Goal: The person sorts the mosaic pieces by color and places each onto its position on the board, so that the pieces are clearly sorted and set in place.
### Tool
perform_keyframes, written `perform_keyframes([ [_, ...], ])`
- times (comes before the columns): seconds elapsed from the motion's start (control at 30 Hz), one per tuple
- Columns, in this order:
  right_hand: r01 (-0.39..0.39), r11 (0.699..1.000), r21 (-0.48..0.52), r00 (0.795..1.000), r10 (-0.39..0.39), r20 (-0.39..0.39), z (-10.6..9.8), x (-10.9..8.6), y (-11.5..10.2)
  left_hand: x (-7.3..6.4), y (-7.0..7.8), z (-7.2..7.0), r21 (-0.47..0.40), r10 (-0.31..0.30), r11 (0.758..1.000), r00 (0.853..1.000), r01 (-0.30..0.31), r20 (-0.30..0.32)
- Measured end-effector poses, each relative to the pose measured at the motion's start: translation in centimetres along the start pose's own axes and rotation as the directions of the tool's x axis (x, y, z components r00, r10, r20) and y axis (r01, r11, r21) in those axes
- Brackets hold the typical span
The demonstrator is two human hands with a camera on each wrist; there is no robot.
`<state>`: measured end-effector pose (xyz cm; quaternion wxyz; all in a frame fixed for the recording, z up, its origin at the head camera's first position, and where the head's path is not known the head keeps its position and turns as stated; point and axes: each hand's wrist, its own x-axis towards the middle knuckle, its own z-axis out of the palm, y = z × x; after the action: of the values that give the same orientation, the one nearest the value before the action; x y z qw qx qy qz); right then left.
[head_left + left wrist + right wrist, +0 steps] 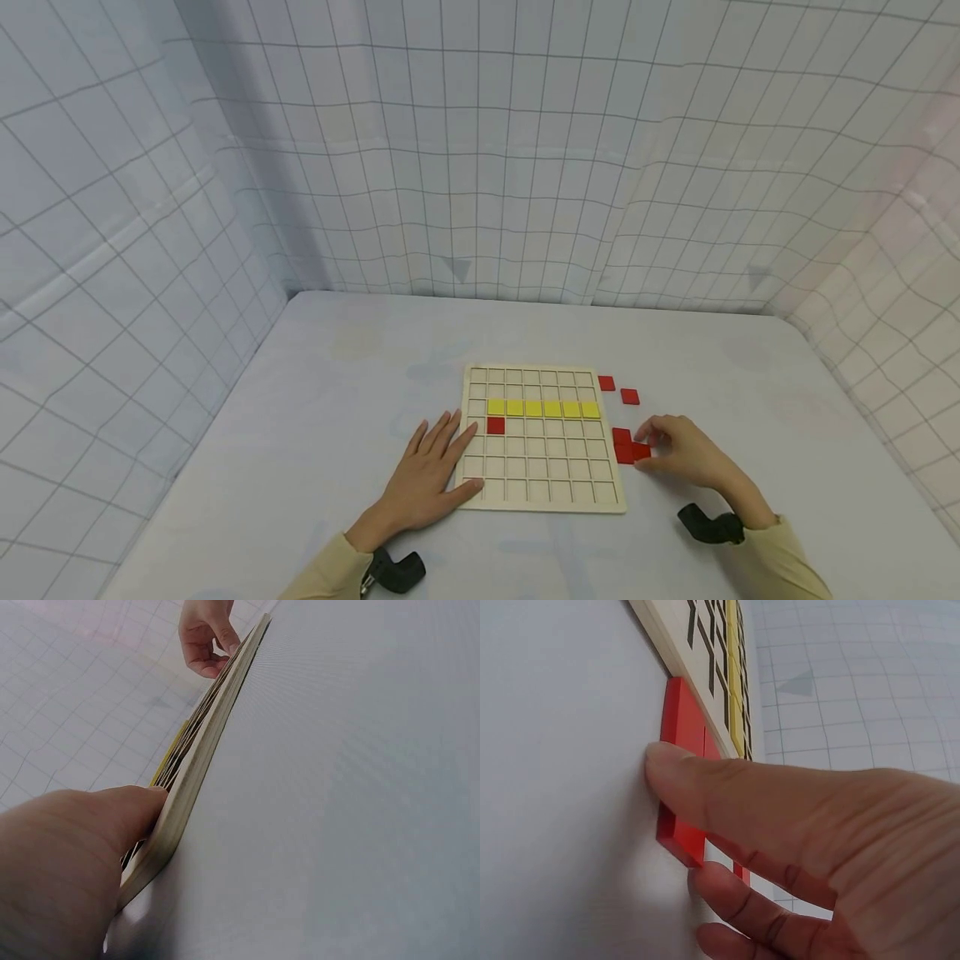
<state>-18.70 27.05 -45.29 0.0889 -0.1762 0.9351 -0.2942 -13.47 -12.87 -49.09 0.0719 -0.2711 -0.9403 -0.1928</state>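
Observation:
A cream grid board [536,492] lies flat on the table, with a row of yellow tiles [533,408] set in its squares. One red tile [496,426] sits just below that row at the left. Fingers spread, my left hand [426,485] rests on the board's left edge; in the left wrist view the thumb [135,806] lies over its rim. Right of the board, my right hand [686,452] pinches a red square tile [641,451] between thumb and fingers. That tile lies beside two other red tiles [622,436] along the board's right edge.
Farther up the right side, a red tile [607,383] lies by the board's corner and another red tile [630,397] lies a little apart. White gridded curtains [487,167] surround the pale table [360,358] at the back and sides.

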Motion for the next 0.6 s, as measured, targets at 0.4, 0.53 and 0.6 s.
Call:
perform_keyframes([
  [0.4, -0.049, 0.999, 0.02, 0.999, 0.049, -0.02, -0.02, -0.37, 0.34, 0.07, 0.13, -0.03, -0.001, -0.008, 1.0, 1.0, 0.008, 0.012],
  [0.53, -0.034, 0.999, 0.015, 0.999, 0.035, -0.031, 0.01, -0.36, 0.44, 0.04, 0.0, 0.12, -0.008, -0.02, 1.0, 1.0, 0.02, 0.019],
  [0.6, -0.023, 1.0, 0.016, 0.999, 0.024, -0.035, 0.03, -0.36, 0.5, 0.02, -0.04, 0.17, -0.012, -0.023, 1.0, 1.0, 0.023, 0.017],
])
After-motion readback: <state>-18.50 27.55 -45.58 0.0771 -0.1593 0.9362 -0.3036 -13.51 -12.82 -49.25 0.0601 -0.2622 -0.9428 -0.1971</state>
